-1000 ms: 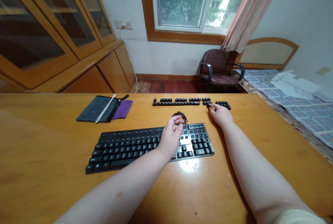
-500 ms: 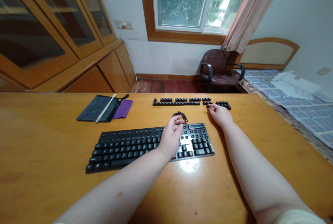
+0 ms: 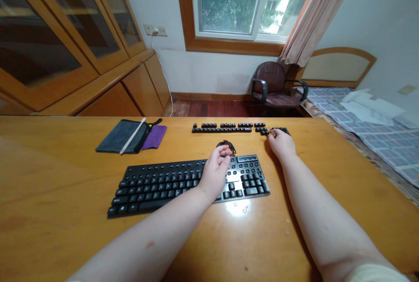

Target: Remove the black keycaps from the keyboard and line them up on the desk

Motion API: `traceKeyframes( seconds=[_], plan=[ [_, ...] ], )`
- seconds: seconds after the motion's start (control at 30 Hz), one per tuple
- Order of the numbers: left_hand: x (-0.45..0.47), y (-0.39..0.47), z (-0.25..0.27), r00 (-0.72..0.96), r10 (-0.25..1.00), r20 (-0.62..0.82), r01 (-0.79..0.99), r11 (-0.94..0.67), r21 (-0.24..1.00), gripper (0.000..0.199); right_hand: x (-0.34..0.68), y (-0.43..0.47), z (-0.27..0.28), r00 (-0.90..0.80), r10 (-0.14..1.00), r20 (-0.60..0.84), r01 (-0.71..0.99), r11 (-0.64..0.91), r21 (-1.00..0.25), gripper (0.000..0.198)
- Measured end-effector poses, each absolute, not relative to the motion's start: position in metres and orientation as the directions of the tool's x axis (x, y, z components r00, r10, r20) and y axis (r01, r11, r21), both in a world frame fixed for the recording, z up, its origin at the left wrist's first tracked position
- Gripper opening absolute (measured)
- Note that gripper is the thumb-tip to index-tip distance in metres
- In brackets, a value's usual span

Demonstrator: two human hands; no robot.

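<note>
A black keyboard (image 3: 170, 186) lies slightly askew on the wooden desk; several key positions on its upper and right side show no caps. Over its right half rests my left hand (image 3: 216, 168), fingers loosely bent and apart, holding nothing. Beyond the keyboard stand rows of loose black keycaps (image 3: 221, 130). At their right end, my right hand (image 3: 282, 142) has its fingertips pinched between a small keycap group (image 3: 263, 132) and another keycap group (image 3: 286, 131), which it partly covers. Something thin and brownish shows at the pinch, too small to make out. A coiled black cable (image 3: 229, 144) lies behind my left hand.
On the desk's left lie a dark grey pouch (image 3: 114, 138), a pale stick (image 3: 133, 136) across it and a purple cloth (image 3: 155, 137). Past the far edge stands a chair (image 3: 270, 81); a bed (image 3: 366, 120) is at right, cabinets (image 3: 114, 94) at left.
My right hand has shifted a little to the right along the loose keycaps. Dark keycaps now show where its fingertips were. My left hand and the keyboard have stayed put.
</note>
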State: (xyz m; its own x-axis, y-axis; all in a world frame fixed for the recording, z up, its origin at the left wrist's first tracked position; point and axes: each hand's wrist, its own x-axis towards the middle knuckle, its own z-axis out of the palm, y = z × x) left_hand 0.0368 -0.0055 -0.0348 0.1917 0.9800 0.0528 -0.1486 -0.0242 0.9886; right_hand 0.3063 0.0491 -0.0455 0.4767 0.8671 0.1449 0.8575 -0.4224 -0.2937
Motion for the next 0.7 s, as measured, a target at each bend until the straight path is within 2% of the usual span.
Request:
traceKeyframes(
  seconds=[0.7],
  plan=[
    [0.0368,-0.0061,-0.0337,0.189,0.981,0.036,-0.167,-0.004,0.986,0.028,0.3094,0.0509,-0.0487,0.497,0.86,0.12,0.842,-0.443,-0.309,0.037]
  ],
)
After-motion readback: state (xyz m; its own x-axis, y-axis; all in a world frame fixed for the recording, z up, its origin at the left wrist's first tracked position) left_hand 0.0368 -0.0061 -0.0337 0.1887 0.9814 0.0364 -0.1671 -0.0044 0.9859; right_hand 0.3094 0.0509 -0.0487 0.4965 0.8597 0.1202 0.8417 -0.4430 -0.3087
